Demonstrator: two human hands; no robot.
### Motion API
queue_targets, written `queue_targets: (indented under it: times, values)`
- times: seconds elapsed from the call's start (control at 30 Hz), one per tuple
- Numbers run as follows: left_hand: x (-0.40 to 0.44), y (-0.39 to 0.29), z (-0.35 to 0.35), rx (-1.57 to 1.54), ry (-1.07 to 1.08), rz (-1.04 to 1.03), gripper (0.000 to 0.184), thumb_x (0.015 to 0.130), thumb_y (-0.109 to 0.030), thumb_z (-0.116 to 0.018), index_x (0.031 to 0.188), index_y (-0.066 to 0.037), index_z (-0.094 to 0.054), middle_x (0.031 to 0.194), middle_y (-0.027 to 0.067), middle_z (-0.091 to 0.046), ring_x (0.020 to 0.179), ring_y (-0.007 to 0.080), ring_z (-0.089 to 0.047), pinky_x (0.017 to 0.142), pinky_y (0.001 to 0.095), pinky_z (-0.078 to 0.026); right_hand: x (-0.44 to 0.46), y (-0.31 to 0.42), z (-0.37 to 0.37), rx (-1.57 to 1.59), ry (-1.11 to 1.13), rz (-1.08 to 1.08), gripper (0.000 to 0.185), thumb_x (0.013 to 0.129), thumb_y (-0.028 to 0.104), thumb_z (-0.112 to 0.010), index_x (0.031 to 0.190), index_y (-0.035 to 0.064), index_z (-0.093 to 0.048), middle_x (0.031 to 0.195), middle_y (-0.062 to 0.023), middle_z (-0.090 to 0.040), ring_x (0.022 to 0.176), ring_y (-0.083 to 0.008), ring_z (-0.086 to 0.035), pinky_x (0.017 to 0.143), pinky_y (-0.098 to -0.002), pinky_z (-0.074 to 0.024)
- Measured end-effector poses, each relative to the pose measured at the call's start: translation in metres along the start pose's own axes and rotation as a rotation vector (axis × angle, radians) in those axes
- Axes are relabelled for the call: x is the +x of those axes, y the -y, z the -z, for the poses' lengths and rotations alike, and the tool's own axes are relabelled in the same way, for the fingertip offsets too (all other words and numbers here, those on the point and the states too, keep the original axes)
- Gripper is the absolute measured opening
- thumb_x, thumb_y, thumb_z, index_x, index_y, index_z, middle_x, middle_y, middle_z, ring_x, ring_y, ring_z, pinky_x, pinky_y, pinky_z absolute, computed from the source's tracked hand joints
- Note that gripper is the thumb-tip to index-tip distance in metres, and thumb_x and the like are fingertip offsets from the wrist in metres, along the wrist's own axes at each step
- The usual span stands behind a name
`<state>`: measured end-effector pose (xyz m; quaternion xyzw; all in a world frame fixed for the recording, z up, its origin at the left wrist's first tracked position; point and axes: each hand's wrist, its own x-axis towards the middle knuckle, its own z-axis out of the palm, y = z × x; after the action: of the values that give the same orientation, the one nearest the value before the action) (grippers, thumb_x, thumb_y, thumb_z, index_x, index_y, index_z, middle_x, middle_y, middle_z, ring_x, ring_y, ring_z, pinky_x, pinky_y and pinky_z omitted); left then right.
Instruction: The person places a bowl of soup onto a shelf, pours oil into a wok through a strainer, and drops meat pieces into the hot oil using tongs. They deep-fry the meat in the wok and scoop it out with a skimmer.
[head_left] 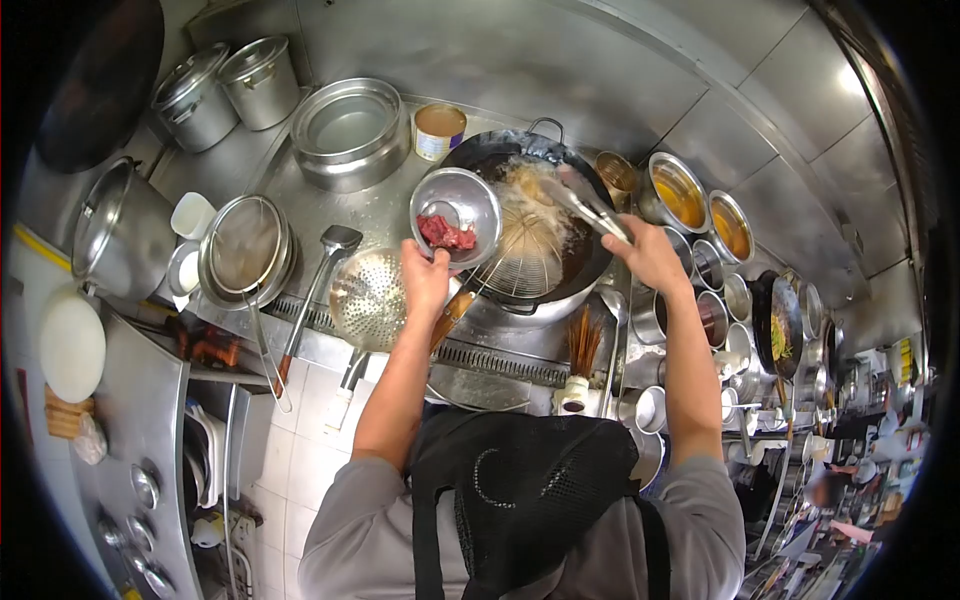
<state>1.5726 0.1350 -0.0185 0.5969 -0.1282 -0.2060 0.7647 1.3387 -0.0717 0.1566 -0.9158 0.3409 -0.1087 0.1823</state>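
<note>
My left hand point(426, 277) grips the rim of a small steel bowl point(481, 199), tilted toward the camera. Pieces of red raw meat point(446, 233) lie inside it. My right hand point(645, 254) is closed round metal tongs point(588, 207), whose tips reach over a black wok point(598, 255). Dark oil in the wok bubbles with pale foam point(530, 185); whether the tongs hold anything there is blurred. A wire spider strainer point(522, 255) rests across the near side of the wok, its wooden handle point(452, 318) passing close to my left forearm.
A perforated ladle point(368, 300), a wok spatula point(318, 285) and a round sieve point(243, 245) lie left of the wok. Behind stand a steel pot point(345, 170) and an open can point(439, 130). A bamboo brush point(582, 345) and several sauce containers point(680, 200) are on the right.
</note>
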Motion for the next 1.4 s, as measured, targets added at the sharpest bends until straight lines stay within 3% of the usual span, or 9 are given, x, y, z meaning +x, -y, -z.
queue_targets:
  times: [0.2,0.3,0.37,0.43,0.5,0.8,1.1,1.3,1.4]
  values:
    - [0.001,0.016,-0.008,0.209,-0.016,-0.094,0.022,0.084,-0.004,-0.062,0.098,0.005,-0.047,0.098,0.0183,-0.053,0.084,0.0302,-0.061,0.07,0.0397,-0.056,0.002,0.05,-0.042,0.057,0.446,0.1,0.048,0.088,0.04,-0.067,0.117,0.0023,-0.066,0.098,-0.0266,-0.068,0.096,-0.0402,-0.067,0.085,-0.0453,-0.0508]
    - [-0.011,-0.01,-0.012,0.523,0.019,-0.225,0.023,0.083,-0.007,-0.063,0.097,0.005,-0.049,0.098,0.0209,-0.053,0.088,0.0359,-0.057,0.08,0.0444,-0.048,0.0,0.047,-0.076,-0.07,0.354,0.203,0.039,0.089,0.035,-0.065,0.116,0.0068,-0.068,0.098,-0.0242,-0.069,0.095,-0.042,-0.065,0.086,-0.0475,-0.0507]
    - [0.006,0.016,-0.01,0.395,-0.011,-0.244,0.014,0.087,0.001,-0.057,0.092,0.005,-0.045,0.098,0.0162,-0.056,0.083,0.0231,-0.065,0.067,0.0355,-0.064,0.002,0.044,-0.069,-0.07,0.314,0.204,0.038,0.089,0.033,-0.066,0.117,0.0068,-0.068,0.097,-0.024,-0.069,0.095,-0.042,-0.065,0.086,-0.0469,-0.0507]
    - [0.013,0.019,-0.008,0.428,0.0,-0.207,0.016,0.088,0.002,-0.055,0.097,0.005,-0.043,0.102,0.0165,-0.055,0.085,0.0236,-0.065,0.066,0.0353,-0.065,0.004,0.04,-0.057,-0.072,0.273,0.202,0.037,0.088,0.031,-0.067,0.117,0.0067,-0.068,0.096,-0.0238,-0.069,0.095,-0.0419,-0.065,0.086,-0.0464,-0.0508]
    - [0.014,0.008,-0.01,0.069,0.041,-0.026,0.022,0.089,0.004,-0.054,0.105,0.004,-0.039,0.107,0.0172,-0.053,0.086,0.0241,-0.065,0.066,0.0349,-0.065,0.007,0.035,-0.043,0.086,0.221,0.19,0.035,0.087,0.026,-0.069,0.116,0.007,-0.069,0.095,-0.0237,-0.069,0.094,-0.0409,-0.066,0.086,-0.0449,-0.0512]
    - [0.024,0.007,0.004,0.065,-0.036,0.148,0.025,0.092,0.004,-0.053,0.111,0.002,-0.037,0.11,0.0171,-0.052,0.088,0.025,-0.065,0.066,0.0345,-0.064,0.062,0.026,-0.012,0.067,0.055,0.138,0.038,0.086,0.025,-0.07,0.116,0.0024,-0.068,0.104,-0.0251,-0.068,0.099,-0.0394,-0.066,0.087,-0.0417,-0.0504]
    - [0.002,-0.012,0.026,-0.052,-0.064,0.121,0.026,0.091,0.003,-0.053,0.11,0.004,-0.035,0.107,0.0197,-0.051,0.087,0.0267,-0.067,0.068,0.0354,-0.065,0.14,0.008,-0.083,-0.464,0.194,0.02,0.046,0.086,0.039,-0.07,0.111,0.0008,-0.067,0.114,-0.0242,-0.066,0.108,-0.0406,-0.063,0.094,-0.046,-0.0506]
    - [-0.003,-0.028,0.049,-0.001,-0.124,0.085,0.025,0.092,0.001,-0.051,0.111,0.002,-0.036,0.111,0.0188,-0.05,0.091,0.0255,-0.066,0.071,0.0356,-0.064,0.137,0.008,-0.06,-0.444,0.143,-0.102,0.044,0.089,0.036,-0.067,0.115,0.0002,-0.063,0.111,-0.0248,-0.067,0.104,-0.0418,-0.065,0.091,-0.0482,-0.0524]
    - [-0.004,-0.033,0.058,-0.028,-0.17,0.067,0.025,0.092,0.001,-0.051,0.112,0.003,-0.037,0.111,0.0169,-0.05,0.092,0.0263,-0.066,0.071,0.0365,-0.065,0.108,0.015,-0.033,-0.365,0.093,0.034,0.044,0.086,0.034,-0.069,0.114,0.0,-0.064,0.105,-0.027,-0.067,0.101,-0.0429,-0.065,0.09,-0.0484,-0.0515]
